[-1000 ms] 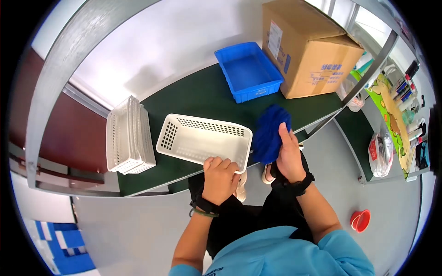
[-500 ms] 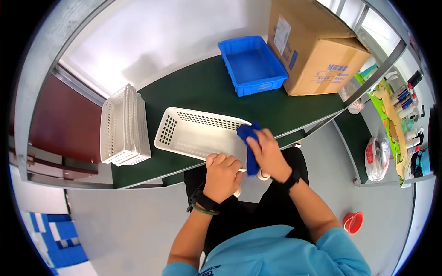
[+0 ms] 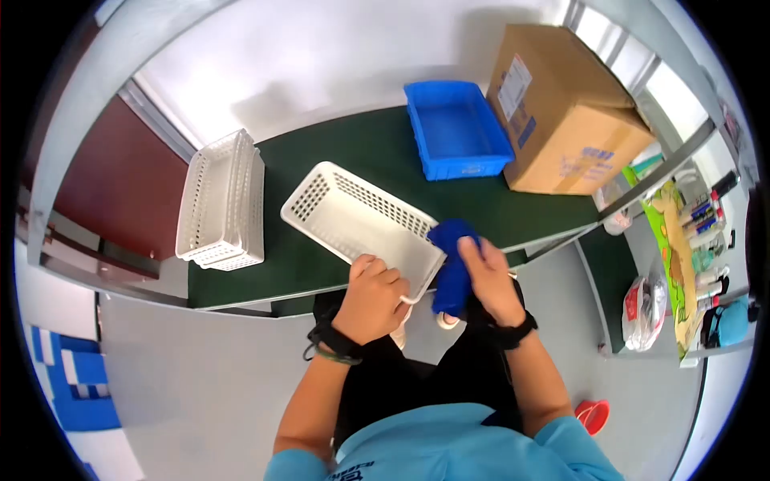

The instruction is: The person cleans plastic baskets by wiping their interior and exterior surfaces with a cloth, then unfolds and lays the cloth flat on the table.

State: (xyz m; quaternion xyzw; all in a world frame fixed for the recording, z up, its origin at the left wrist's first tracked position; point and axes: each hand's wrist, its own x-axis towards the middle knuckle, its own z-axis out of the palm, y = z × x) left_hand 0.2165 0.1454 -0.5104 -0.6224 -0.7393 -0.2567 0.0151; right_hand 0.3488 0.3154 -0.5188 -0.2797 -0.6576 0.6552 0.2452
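A white plastic basket [image 3: 361, 226] with perforated sides lies at a slant over the front edge of the dark green table, its near end sticking out. My left hand [image 3: 371, 301] is closed around the basket's near long rim. In my right hand [image 3: 491, 282] is a dark blue cloth [image 3: 455, 268], gripped between thumb and fingers. The cloth hangs beside the basket's short right end, close against its outer side; whether it touches there I cannot tell. My left fingertips are partly hidden by the rim.
A stack of white baskets [image 3: 220, 200] stands on the left of the table [image 3: 361, 136]. Toward the back right are a blue tray [image 3: 455, 132] and a cardboard box [image 3: 561, 112]. Metal posts frame the table. A red bucket [image 3: 592, 417] is on the floor at right.
The basket has turned, its right end swinging down toward me. My right hand and the blue cloth have shifted slightly right, off the rim's end. The camera view has also shifted.
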